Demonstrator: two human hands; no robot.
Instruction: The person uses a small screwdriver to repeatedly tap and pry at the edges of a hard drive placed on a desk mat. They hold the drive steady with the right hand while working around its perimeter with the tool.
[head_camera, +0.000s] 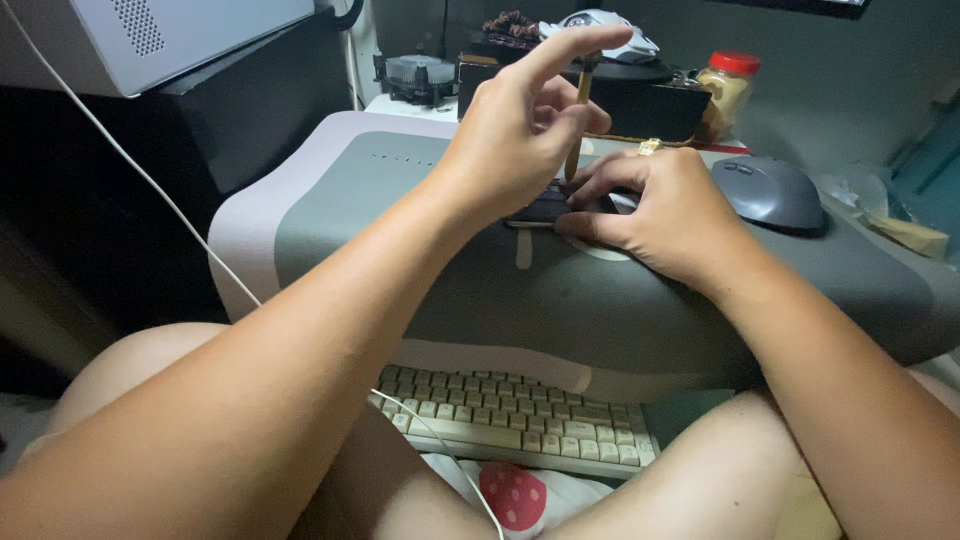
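Observation:
My left hand (520, 125) is raised over the grey desk mat (400, 230). Its thumb and middle finger pinch a thin brown stick-like tool (577, 120) held upright, and the index finger points up and away. The tool's tip comes down onto a small dark flat part (545, 208) lying on the mat. My right hand (660, 210), with a ring on one finger, presses down on that dark part and holds it from the right side. What the part is stays partly hidden under the fingers.
A grey computer mouse (772, 192) lies right of my right hand. A beige keyboard (520, 418) rests on my lap below the mat's edge. A white cable (150, 190) crosses the left. A jar with a red lid (728, 90), a cooler fan (418, 76) and a white box (150, 40) stand behind.

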